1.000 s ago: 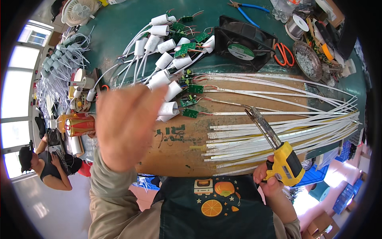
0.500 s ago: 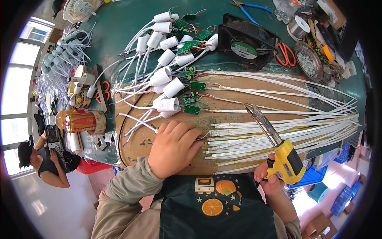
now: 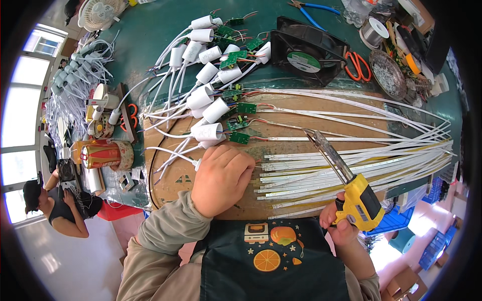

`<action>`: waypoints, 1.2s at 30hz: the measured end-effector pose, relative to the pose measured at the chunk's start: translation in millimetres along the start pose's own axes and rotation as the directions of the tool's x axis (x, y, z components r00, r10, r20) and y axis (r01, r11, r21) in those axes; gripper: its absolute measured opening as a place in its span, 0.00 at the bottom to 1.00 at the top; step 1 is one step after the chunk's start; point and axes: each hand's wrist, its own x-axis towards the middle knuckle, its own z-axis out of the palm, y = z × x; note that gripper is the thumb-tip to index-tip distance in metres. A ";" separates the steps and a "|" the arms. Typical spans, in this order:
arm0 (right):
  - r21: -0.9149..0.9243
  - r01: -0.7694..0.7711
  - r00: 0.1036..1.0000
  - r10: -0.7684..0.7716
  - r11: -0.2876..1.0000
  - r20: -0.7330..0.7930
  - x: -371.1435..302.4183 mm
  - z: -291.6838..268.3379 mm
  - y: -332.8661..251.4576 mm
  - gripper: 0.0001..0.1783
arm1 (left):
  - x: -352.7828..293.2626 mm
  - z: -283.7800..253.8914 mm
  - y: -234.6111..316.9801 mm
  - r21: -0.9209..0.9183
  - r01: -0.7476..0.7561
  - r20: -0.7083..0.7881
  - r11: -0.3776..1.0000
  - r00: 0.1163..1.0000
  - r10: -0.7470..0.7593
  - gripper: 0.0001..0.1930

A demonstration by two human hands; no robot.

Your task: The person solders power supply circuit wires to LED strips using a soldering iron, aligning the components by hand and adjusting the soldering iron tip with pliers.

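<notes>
My left hand [image 3: 223, 178] is curled closed, back uppermost, over a white corded cap, mostly hidden in the palm. Only the cap's collar and its white cord [image 3: 173, 154] show at the wrist side. Thin wires peek out past the fingertips, beside the ends of a bundle of white LED strips [image 3: 311, 175]. My right hand [image 3: 339, 220] grips a yellow and black soldering gun [image 3: 365, 203], its long tip tilted up and left above the strips. Beyond my left hand, several white caps [image 3: 207, 131] lie with green circuit boards [image 3: 239, 137] wired to strips.
A black fan [image 3: 309, 52] stands at the back, with orange-handled scissors [image 3: 357, 66] and blue-handled pliers [image 3: 316, 7] nearby. A solder spool [image 3: 374, 32] and metal dish [image 3: 387, 75] sit back right. Cans [image 3: 103, 153] and a pile of corded caps [image 3: 80, 75] lie left. Another person sits far left.
My left hand has rolled slightly and its fingers have curled in more, hiding more of the wires. The soldering gun has barely moved. The whole view has shifted slightly.
</notes>
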 end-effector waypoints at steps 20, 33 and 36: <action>-0.228 -0.127 0.982 0.154 0.965 0.106 -11.0 -9.9 -3.9 0.38 | 7.6 6.5 -3.4 0.184 -0.189 -0.008 0.964 0.981 0.194 0.15; -0.402 -0.204 0.948 0.282 0.893 0.147 -19.5 -16.1 -5.0 0.36 | 8.0 7.2 -3.0 0.185 -0.189 0.030 0.964 0.982 0.186 0.14; -0.441 -0.188 0.958 0.263 0.878 0.115 -19.0 -10.7 -5.0 0.36 | 8.0 6.6 -2.5 0.184 -0.190 0.041 0.964 0.982 0.186 0.14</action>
